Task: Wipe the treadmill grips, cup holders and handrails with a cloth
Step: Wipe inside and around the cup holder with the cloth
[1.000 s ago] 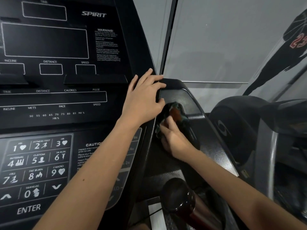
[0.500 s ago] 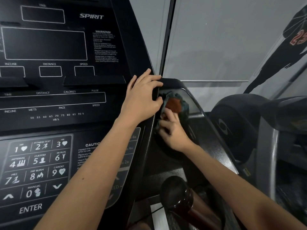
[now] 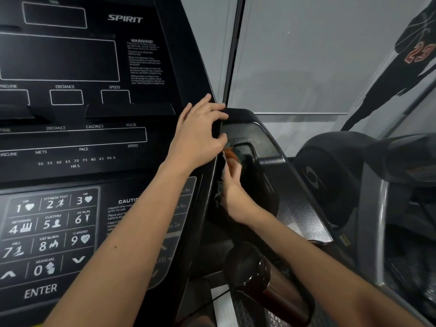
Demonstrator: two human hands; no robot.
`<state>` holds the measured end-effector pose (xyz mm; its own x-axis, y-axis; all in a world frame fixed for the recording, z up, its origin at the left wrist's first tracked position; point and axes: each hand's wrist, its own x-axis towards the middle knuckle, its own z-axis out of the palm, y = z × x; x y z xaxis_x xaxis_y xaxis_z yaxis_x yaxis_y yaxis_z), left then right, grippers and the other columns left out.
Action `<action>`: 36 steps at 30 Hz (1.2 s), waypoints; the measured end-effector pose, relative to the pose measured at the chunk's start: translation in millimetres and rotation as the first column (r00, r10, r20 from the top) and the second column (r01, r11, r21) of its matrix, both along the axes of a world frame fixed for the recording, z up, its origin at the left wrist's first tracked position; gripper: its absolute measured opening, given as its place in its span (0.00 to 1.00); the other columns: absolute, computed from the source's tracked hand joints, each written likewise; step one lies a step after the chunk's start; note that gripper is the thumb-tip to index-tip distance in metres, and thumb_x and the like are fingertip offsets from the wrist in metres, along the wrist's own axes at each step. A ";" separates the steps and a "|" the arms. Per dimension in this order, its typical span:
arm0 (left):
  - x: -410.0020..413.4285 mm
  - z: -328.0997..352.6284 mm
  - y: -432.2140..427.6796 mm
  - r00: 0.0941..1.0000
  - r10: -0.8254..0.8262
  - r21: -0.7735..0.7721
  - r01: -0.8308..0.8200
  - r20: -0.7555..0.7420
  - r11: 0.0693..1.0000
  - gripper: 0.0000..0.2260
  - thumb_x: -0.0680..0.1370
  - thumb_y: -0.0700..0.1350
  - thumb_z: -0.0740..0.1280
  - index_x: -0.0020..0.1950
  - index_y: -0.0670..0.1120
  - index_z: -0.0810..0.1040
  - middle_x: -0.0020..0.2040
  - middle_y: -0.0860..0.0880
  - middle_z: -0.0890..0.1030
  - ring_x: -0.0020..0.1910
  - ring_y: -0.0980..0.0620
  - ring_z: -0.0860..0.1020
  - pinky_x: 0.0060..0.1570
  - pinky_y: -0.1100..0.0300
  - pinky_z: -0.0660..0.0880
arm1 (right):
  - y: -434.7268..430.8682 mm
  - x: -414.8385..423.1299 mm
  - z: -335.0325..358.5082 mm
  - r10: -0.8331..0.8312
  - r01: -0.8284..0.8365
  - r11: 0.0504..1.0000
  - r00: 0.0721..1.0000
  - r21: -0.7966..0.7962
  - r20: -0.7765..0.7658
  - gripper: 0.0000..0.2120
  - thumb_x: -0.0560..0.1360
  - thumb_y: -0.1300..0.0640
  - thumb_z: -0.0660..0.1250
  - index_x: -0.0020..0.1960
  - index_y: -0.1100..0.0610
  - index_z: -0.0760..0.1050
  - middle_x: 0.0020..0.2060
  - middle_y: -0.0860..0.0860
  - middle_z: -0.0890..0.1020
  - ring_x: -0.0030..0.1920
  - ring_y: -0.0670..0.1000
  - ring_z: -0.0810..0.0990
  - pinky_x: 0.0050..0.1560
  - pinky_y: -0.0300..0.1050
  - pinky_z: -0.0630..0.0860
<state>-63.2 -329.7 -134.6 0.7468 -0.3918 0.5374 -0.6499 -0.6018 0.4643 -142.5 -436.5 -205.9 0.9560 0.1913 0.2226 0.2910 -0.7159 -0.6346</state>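
Note:
The black treadmill console point(image 3: 77, 142) fills the left of the view. My left hand point(image 3: 199, 135) rests on its right edge, fingers spread and lightly bent over the rim. To its right sits the black side tray with a cup holder recess point(image 3: 257, 166). My right hand point(image 3: 232, 192) reaches into that recess and presses a dark cloth with an orange patch point(image 3: 230, 153) against its inner left wall. Most of the cloth is hidden behind my hands and the console edge.
A dark glossy bottle point(image 3: 259, 277) stands in the lower tray below my right forearm. A neighbouring machine with a grey frame point(image 3: 368, 185) stands close on the right. A grey wall panel point(image 3: 295, 67) lies behind.
My right hand with the cloth slid up the cup holder, then back down and left against the console side. My left hand stayed on the console edge.

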 end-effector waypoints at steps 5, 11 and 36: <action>0.2 0.1 0.2 1.000 -0.002 0.003 0.002 -0.001 1.000 0.16 0.74 0.44 0.67 0.62 0.49 0.76 0.69 0.55 0.70 0.74 0.58 0.54 0.71 0.60 0.41 | -11.5 -24.1 4.7 0.082 -0.078 0.992 0.996 0.095 -0.042 0.24 0.77 0.71 0.56 0.71 0.60 0.60 0.70 0.48 0.59 0.72 0.45 0.56 0.67 0.24 0.55; 0.6 0.0 -1.2 1.000 0.009 0.010 -0.009 0.002 1.000 0.15 0.74 0.44 0.66 0.61 0.50 0.76 0.69 0.55 0.70 0.74 0.57 0.54 0.72 0.58 0.42 | -23.6 -45.5 -4.4 -0.016 0.015 0.998 1.000 0.067 0.002 0.13 0.73 0.66 0.61 0.57 0.64 0.77 0.54 0.42 0.73 0.58 0.35 0.72 0.62 0.31 0.68; -6.5 -1.2 5.8 0.998 -0.024 0.056 0.028 -0.058 0.998 0.14 0.77 0.46 0.64 0.62 0.50 0.76 0.71 0.57 0.68 0.74 0.59 0.54 0.72 0.58 0.44 | -80.4 -14.3 -3.0 -0.135 0.138 0.824 0.990 -0.550 0.046 0.31 0.68 0.42 0.45 0.59 0.54 0.77 0.62 0.46 0.71 0.66 0.50 0.64 0.66 0.43 0.58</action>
